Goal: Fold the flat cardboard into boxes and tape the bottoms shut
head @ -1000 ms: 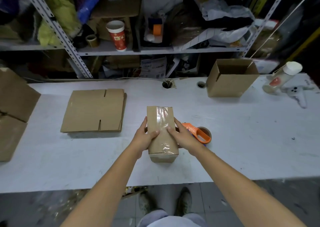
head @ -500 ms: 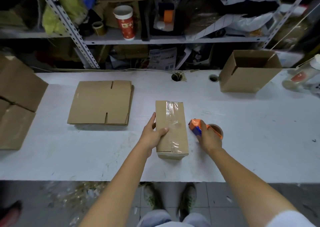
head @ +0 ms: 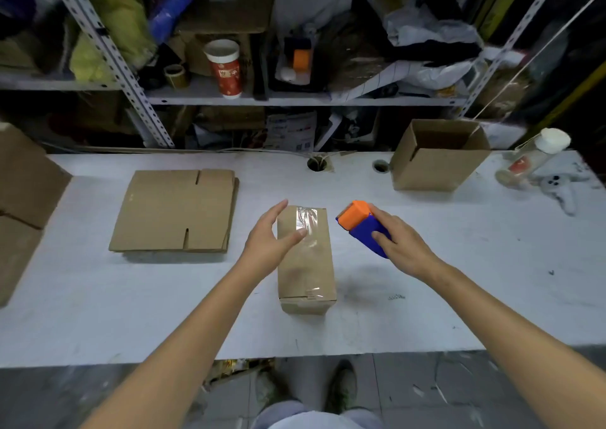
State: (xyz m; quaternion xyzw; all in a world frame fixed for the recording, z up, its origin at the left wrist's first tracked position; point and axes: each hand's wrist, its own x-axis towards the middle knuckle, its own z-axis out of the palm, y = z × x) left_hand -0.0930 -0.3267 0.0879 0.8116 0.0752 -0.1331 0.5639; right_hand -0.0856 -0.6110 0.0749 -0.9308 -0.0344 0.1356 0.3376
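Currently: taped box (head: 306, 264) sits mid-tabletop (head: 98, 314), seam side up, with one tape strip along it. Left hand (head: 270, 243) is at its far-left corner, fingers apart and relaxed, thumb on the tape, likely steadying it. Right hand (head: 405, 248) has fingers clamped on the tape dispenser (head: 362, 228), held just beside the box, probably for another strip. Flat cardboard (head: 173, 212) is stacked left; open box (head: 439, 156) stands back right.

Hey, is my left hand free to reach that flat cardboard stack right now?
Probably yes. The left hand is open at the taped box and holds nothing, and only bare table lies between it and the flat cardboard stack. The right hand holds the tape dispenser, well clear.
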